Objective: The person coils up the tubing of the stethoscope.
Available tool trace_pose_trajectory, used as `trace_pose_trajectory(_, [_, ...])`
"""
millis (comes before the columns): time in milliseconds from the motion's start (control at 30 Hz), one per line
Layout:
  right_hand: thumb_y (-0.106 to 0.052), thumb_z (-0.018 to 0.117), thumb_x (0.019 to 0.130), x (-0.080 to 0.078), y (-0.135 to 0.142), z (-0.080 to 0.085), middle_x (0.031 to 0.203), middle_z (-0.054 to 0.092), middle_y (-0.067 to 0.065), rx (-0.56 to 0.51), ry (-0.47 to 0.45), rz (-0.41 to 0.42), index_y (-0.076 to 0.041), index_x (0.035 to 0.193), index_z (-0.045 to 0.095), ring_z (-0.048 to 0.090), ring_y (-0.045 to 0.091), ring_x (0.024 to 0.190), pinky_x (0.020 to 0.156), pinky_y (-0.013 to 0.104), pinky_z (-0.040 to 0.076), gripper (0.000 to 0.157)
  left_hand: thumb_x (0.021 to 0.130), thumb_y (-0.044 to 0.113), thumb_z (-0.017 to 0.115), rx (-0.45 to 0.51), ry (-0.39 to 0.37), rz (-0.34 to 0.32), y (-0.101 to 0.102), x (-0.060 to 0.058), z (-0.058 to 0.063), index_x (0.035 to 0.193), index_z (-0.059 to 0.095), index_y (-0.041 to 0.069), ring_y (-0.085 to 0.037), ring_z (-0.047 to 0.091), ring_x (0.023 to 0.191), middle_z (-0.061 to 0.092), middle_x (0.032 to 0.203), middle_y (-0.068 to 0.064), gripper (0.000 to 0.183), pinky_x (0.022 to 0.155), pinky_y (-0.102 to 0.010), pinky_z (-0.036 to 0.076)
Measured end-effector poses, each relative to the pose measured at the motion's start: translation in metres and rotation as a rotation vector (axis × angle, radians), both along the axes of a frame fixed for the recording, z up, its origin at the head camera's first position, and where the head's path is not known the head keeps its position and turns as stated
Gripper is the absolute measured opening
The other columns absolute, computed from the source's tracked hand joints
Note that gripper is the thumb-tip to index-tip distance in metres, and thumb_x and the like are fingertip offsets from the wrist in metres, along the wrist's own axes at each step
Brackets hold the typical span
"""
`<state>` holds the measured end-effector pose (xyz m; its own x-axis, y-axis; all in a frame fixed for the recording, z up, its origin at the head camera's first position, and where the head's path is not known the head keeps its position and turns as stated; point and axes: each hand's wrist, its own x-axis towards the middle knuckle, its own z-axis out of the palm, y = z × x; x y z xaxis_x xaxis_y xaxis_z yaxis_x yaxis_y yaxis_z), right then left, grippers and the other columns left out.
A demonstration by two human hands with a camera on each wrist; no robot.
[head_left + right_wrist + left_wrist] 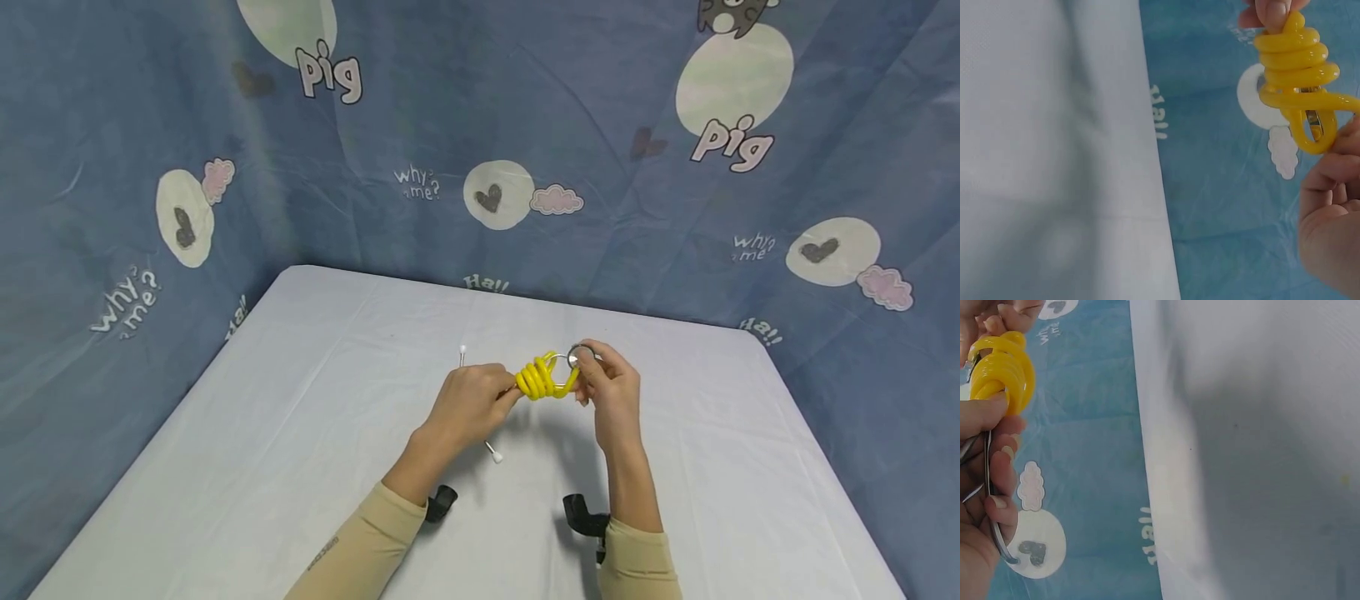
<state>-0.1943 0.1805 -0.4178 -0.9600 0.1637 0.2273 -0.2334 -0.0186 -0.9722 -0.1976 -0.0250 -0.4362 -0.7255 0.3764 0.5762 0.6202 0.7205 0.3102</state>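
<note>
A stethoscope with yellow tubing (534,379) is held up over the table between both hands. Its tube is wound in several tight coils around itself. My left hand (468,400) grips the metal ear tubes (988,465) and the near end of the coils. White ear tips (462,348) stick out on either side of this hand. On the other side, my right hand (618,396) pinches the round silver chest piece (581,357) and the loose tube end beside it. In the right wrist view a loop of tubing (1319,140) hangs below the coils, with shiny metal inside it.
A white cloth covers the table (300,467). Blue printed curtains (420,108) stand along its back and sides. Black curved pieces (585,515) sit at both wrists, beside tan sleeves (367,533).
</note>
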Motion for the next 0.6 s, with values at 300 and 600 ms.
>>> trace_pose_trajectory(300, [-0.026, 0.066, 0.096, 0.0020, -0.0088, -0.0011, 0.088, 0.067, -0.001, 0.086, -0.007, -0.022, -0.003, 0.109, 0.073, 0.048, 0.008, 0.066, 0.053, 0.016, 0.037, 0.027, 0.089, 0.020, 0.072, 0.044, -0.021, -0.001, 0.0028, 0.0023, -0.0019, 0.061, 0.059, 0.023, -0.001, 0.039, 0.053, 0.051, 0.061, 0.012, 0.031, 0.050, -0.018, 0.032])
trace_pose_trajectory(600, [-0.023, 0.060, 0.099, -0.0001, -0.0068, 0.0001, 0.094, 0.055, 0.002, 0.188, -0.037, 0.009, -0.009, 0.116, 0.073, 0.050, 0.015, 0.083, 0.062, 0.022, 0.045, 0.025, 0.088, 0.021, 0.073, 0.060, 0.013, 0.007, 0.0028, 0.0033, -0.0014, 0.061, 0.059, 0.023, -0.001, 0.040, 0.053, 0.053, 0.061, 0.013, 0.031, 0.051, -0.018, 0.033])
